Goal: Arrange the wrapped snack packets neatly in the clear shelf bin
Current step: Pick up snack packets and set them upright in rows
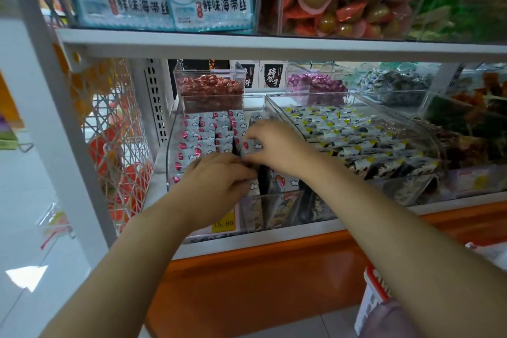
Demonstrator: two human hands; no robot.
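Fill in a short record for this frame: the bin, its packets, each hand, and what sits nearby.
bin: clear bin holding wrapped packets
packet order: tidy rows at the left and back; looser at the front right, where dark packets stand on edge
left hand: left hand at the bin's front, fingers curled among packets, grip hidden
right hand: right hand pinches one white packet
neighbour: second bin to the right, with yellow-marked packets
price tag: yellow tag on the bin front

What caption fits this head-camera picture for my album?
Left hand and right hand line up white snack packets in a clear shelf bin.
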